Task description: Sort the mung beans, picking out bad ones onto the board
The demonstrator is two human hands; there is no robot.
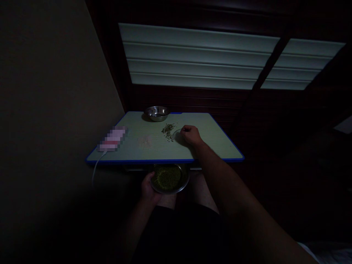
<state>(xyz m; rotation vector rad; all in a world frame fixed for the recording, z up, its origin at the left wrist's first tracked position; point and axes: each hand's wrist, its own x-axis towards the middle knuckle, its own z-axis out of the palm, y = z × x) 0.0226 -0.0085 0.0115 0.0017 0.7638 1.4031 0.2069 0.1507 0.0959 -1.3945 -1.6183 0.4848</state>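
Observation:
Below the table's front edge, my left hand (148,187) is closed on the left rim of a metal bowl (184,183). Small green grains, like mung beans (167,177), fill much of that bowl, which sits low over my lap. Above the tabletop, my right hand (190,134) is curled with its fingers pressed together. A clear, thin, curved-edged piece (176,134) shows at its fingertips; its kind is hard to make out in the dim light. Just left of it lies a loose scatter of the grains (168,131) on the table.
The pale tabletop (217,146) has a blue edge. A second metal bowl (156,114) stands at its back left. A blurred-out phone-like object (112,140) with a white cable (95,169) lies at the left. A faint pale patch (145,141) marks the surface. A wall stands close on the left.

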